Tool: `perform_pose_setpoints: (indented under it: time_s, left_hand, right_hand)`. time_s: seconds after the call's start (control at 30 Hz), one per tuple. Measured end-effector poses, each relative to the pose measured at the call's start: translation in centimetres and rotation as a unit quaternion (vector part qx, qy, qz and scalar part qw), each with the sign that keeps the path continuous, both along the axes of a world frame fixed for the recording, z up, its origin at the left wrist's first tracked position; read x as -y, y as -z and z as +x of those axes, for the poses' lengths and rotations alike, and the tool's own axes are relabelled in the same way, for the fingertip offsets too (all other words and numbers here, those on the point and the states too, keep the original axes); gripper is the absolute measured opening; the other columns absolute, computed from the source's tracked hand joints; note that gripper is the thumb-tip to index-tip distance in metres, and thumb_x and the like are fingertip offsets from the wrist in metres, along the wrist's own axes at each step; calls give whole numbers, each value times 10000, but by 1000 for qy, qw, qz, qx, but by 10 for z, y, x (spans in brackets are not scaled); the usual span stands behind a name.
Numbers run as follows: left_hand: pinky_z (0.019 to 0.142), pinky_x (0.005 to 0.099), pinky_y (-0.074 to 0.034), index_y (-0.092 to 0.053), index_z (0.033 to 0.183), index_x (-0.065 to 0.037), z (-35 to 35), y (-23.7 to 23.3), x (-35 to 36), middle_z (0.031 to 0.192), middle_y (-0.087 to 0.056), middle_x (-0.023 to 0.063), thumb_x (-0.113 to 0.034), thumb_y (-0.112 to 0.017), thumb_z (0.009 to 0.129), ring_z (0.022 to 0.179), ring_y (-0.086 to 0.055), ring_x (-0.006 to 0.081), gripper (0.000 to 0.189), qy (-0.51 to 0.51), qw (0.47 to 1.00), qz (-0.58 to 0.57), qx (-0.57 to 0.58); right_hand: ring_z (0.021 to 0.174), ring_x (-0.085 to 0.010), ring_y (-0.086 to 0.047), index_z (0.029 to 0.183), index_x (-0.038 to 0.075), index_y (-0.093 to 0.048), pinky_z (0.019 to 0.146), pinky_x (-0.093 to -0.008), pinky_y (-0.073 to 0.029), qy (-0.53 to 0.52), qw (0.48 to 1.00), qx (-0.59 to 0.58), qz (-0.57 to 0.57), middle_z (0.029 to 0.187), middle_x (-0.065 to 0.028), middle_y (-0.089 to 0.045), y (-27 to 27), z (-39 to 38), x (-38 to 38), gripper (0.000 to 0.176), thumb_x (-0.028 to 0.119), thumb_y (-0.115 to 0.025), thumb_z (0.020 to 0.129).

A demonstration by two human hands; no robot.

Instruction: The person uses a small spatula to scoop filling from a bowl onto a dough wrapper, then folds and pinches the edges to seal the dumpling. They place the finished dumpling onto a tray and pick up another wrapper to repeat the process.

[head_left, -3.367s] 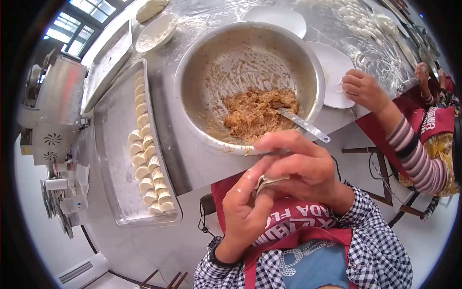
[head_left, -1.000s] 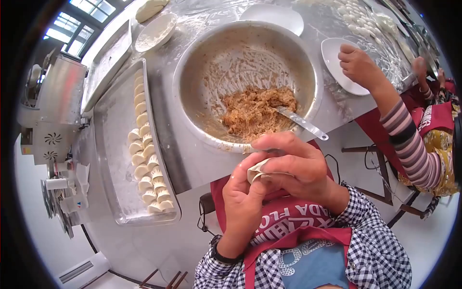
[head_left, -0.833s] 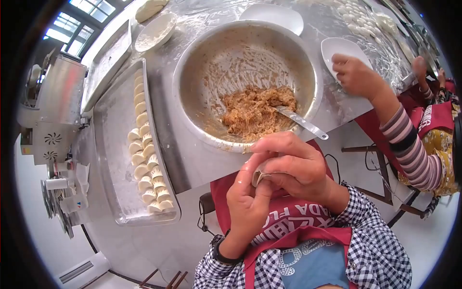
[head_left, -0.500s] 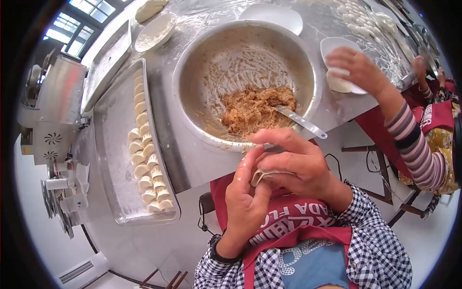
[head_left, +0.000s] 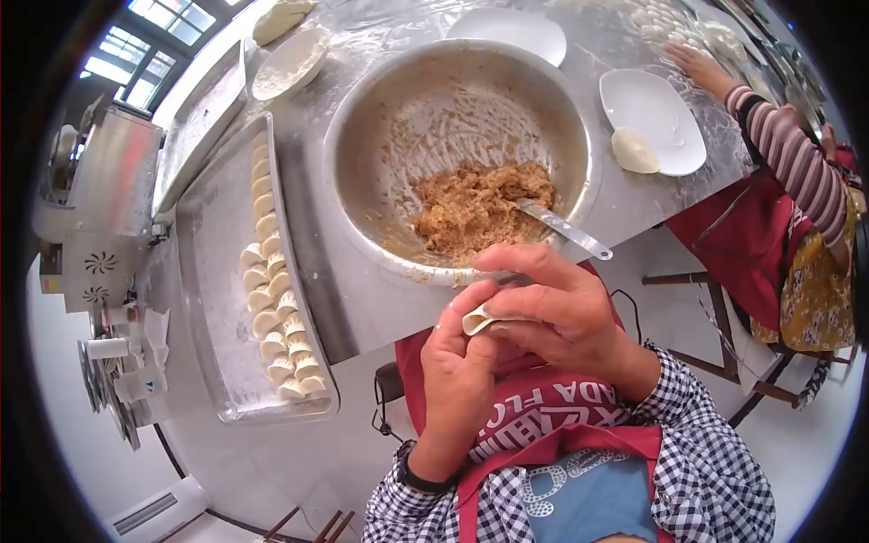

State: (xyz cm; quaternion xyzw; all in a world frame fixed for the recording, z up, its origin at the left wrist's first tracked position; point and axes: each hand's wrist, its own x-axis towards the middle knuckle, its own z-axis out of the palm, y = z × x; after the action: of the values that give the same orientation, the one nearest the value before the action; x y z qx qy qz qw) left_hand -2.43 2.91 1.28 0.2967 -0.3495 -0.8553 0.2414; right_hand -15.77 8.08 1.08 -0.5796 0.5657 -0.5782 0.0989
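**Co-worker's bare hand [head_left: 701, 71] shifted from glossy white round-cornered plate [head_left: 656, 109] to small pale dough lumps [head_left: 665, 27] at far R; person's own hands approx. unchanged**

Pale flat dough disc [head_left: 635, 151] now in plain view, overlapping plate's near L edge. Co-worker's fingers lie low by the lumps; cannot confirm whether anything is held.

Person's hands: L hand [head_left: 457, 366] and R hand [head_left: 566, 308] jointly grip a folded cream dough wrapper [head_left: 477, 319], held up just in front of the near rim of a wide round silver metal bowl [head_left: 358, 154]. Fingers curled on both sides, thumbs inward. Wrapper's end facing L hand appears looped, w/ small gap; remainder concealed by R fingers, so contents and extent of seal n/v.

Bowl contains brown minced filling [head_left: 480, 204]; flat silver metal utensil [head_left: 566, 231] rests in it, handle over near R rim. To L, long rectangular silver metal tray [head_left: 222, 317] carries cream crescent dumplings [head_left: 265, 322] along its R side, several w/ pleats visible.

Step in hand (judged): closing/pleating wrapper edge, incomplete. Next move, in insp.'s opinion, calls for firm, even pinching at the gap, L hand supporting. Risk: excess pressure may split dough or force any filling out.
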Motion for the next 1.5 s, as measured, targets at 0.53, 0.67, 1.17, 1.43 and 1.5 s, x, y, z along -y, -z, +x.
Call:
perform_pose_setpoints:
  time_s: [0.53,0.67,1.17,1.43,1.5]
  left_hand:
    - [843,242,-448,-386,1256,60,-1,-2,-4,1151,-523,123,19,-451,884,1027,-531,144,379,53,947,-275,156]
    - [856,249,-438,-397,1256,51,2,2,1,1154,-530,128,48,-449,863,1038,-533,157,396,67,945,-295,126]
    - [881,280,-451,-339,1294,39,2,3,-1,1206,-489,155,-67,-486,896,1074,-521,195,437,16,993,-120,-6]
    - [859,279,-467,-290,1325,36,-4,-3,-6,1212,-476,155,-47,-394,918,1062,-527,198,429,7,996,-79,37]
    - [863,266,-452,-259,1342,36,0,4,-8,1221,-462,150,-10,-358,906,1073,-510,186,449,39,964,-236,113]
  right_hand:
    - [902,-285,-584,743,-5,-570,743,-347,-474,-10,999,-43,-15,1023,-154,-586,8,-1,3,86,4,-630,683]
    - [948,-285,-572,744,9,-575,767,-360,-468,-28,999,12,8,1061,-148,-575,4,0,0,110,7,-649,663]
    - [923,-266,-574,795,3,-606,757,-330,-475,3,998,42,-43,1054,-165,-577,-4,2,5,140,-21,-664,670]
    - [909,-264,-580,752,12,-594,756,-332,-471,-7,998,-56,-39,1022,-142,-594,3,-2,7,116,70,-654,671]
    - [911,-266,-580,733,14,-585,758,-334,-470,-18,996,-78,-35,1015,-137,-596,2,-3,8,112,83,-649,672]
